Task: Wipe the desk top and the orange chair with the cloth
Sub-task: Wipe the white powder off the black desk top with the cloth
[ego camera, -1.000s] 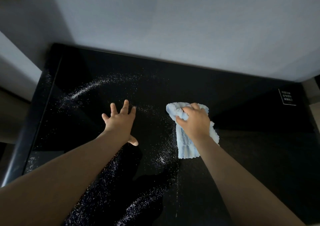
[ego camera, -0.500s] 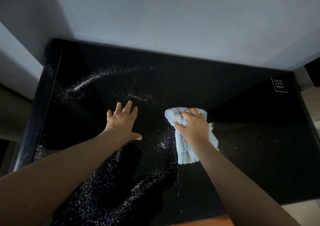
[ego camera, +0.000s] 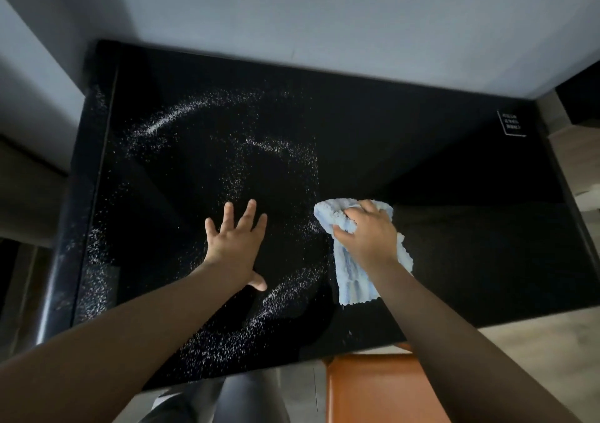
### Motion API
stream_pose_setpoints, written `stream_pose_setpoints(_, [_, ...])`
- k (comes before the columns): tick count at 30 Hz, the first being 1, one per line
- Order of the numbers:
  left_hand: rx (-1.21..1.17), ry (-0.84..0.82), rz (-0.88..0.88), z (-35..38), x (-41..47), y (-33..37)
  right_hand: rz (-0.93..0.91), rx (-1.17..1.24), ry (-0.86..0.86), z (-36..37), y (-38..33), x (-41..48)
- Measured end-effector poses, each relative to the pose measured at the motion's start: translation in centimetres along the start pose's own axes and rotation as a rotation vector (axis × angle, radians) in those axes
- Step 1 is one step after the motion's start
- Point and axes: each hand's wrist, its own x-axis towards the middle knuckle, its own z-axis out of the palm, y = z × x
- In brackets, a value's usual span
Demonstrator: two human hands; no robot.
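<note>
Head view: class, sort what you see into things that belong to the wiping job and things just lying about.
Belongs to the job: glossy black desk top; pale blue fluffy cloth, gripped by the right hand; left hand, spread on the desk; scattered white specks; orange chair seat.
Just there: small white-printed label at the desk's far right corner; grey wall.

One white-bordered label [ego camera: 511,123] stands on the desk top [ego camera: 454,169], far beyond and right of the right hand [ego camera: 370,240] fingertips. Its three text lines are too small to read.
</note>
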Motion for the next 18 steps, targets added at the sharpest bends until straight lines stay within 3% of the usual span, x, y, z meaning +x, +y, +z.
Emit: stream_pose_setpoints(18, [-0.002,0.003,-0.012,-0.1,0.1,0.3,0.009,0.009,-0.071,0.0,0.9,-7.8])
